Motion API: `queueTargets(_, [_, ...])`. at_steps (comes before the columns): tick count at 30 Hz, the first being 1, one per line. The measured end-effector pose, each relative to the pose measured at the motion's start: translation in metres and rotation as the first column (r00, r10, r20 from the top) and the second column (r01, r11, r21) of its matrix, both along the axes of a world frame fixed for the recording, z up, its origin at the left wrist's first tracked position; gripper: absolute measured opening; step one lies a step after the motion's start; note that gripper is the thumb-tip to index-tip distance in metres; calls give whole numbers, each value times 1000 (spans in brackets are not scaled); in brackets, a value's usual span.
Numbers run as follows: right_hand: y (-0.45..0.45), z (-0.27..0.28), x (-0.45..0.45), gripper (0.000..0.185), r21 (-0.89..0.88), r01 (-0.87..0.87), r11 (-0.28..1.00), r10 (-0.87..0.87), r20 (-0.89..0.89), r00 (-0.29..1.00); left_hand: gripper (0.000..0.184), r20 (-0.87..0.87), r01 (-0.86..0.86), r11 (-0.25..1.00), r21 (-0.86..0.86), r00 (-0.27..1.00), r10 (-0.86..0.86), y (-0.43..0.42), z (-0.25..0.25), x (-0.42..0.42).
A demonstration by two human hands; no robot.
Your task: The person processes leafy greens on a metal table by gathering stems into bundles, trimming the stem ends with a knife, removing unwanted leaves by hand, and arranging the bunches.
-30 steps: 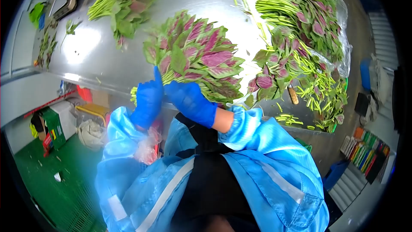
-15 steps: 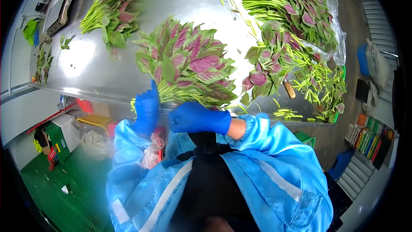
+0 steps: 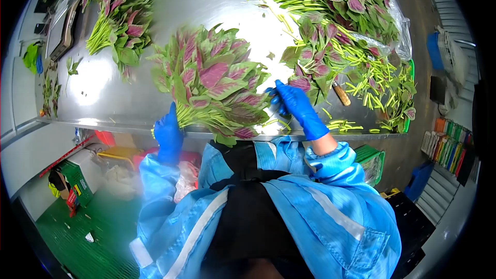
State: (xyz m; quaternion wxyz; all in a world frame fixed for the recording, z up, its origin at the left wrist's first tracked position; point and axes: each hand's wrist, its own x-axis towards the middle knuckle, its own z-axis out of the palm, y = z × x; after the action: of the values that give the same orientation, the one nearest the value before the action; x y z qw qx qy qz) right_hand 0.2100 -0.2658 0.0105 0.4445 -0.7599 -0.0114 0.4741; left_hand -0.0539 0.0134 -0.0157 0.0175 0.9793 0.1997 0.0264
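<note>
Leafy bunch (image 3: 212, 77) clamped by its stems (image 3: 192, 116) in my left grip (image 3: 169, 133), at table's (image 3: 121, 104) near edge. Right grip (image 3: 298, 106) beside bunch; cannot tell whether closed. Green crate's (image 3: 75, 173) markings (image 3: 77, 190) too small to read.

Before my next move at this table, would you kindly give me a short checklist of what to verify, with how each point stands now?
1. Both hands gloved: ok, left hand and right hand wear blue gloves.
2. Amaranth bunch secured: ok, the left hand grips it by the stems.
3. Right hand empty: cannot tell, its fingers are curled.
4. Wooden handle apart from both hands: ok, it lies to the right of the right hand.
5. Front edge of the metal table free of scraps: not ok, cut stem pieces lie there.
</note>
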Motion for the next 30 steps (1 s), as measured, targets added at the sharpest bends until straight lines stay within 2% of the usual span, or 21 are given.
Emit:
queueTargets(1, [4,-4,-1,35,-96,-178,979,183,37,982,78,13,-8,1000,0,1000,8,-1,2,0])
queueTargets(2, [4,-21,-10,31,134,-186,973,138,305,942,79,6,-10,1000,24,1000,10,-3,2,0])
queueTargets(4, [7,-14,-20,24,274,-193,942,41,479,877,81,0,-22,997,80,1000,22,-3,0,-1])
queueTargets(7, [11,-5,-26,18,445,134,886,-227,161,961,83,-32,-97,989,112,994,101,-7,8,-1])
queueTargets(8, [11,-1,-27,17,478,285,831,-330,10,944,64,-18,-151,987,48,988,152,-12,16,5])
queueTargets(9, [9,-9,-26,22,501,353,790,-410,4,912,61,45,-136,989,58,990,134,-11,14,1])
queueTargets(11, [-3,-14,-10,29,455,524,720,-519,-148,842,54,177,-110,990,89,980,93,-6,7,-8])
queueTargets(12, [-7,-14,-5,31,421,502,756,-521,-77,850,45,202,-119,986,116,975,94,-7,9,-6])
queueTargets(13, [-12,-15,0,33,383,481,789,-518,-6,855,45,218,-123,981,148,972,89,-5,10,-8])
queueTargets(14, [-20,-22,7,36,409,377,831,-401,-30,916,44,233,-128,976,179,969,84,-2,9,-9])
queueTargets(15, [-22,-21,9,34,397,408,822,-389,-132,912,44,248,-133,969,210,966,79,-1,16,-3])
queueTargets(16, [-19,-19,10,30,389,392,834,-401,-59,914,44,338,-108,962,251,941,17,-2,25,2])
queueTargets(17, [-17,-15,11,27,376,379,845,-414,14,910,39,304,-159,960,232,949,84,1,25,4])
queueTargets(18, [-23,-21,16,18,387,312,868,-341,7,940,35,268,-208,955,211,952,148,4,22,3])
queueTargets(19, [-29,-27,21,24,393,247,885,-269,0,963,30,227,-254,949,188,951,210,5,20,5])
queueTargets(20, [-26,-20,26,34,507,164,846,-269,140,953,35,357,-92,967,240,934,0,-7,58,21])
queueTargets(21, [-21,-7,30,46,599,67,798,-282,274,919,36,389,-59,966,250,920,-44,-7,64,26])
queueTargets(23, [-13,31,42,64,662,3,750,-257,288,922,40,445,9,962,273,885,-135,-7,69,33])
queueTargets(27, [9,92,56,89,774,-212,597,-208,404,891,40,523,-14,992,127,851,-55,-18,78,42])
queueTargets(29, [18,114,44,77,648,-403,646,-82,584,808,40,570,-5,1000,26,822,-11,-29,84,45])
queueTargets(30, [18,119,28,70,688,-299,662,-45,434,900,40,584,-2,999,-34,811,22,-35,89,47])
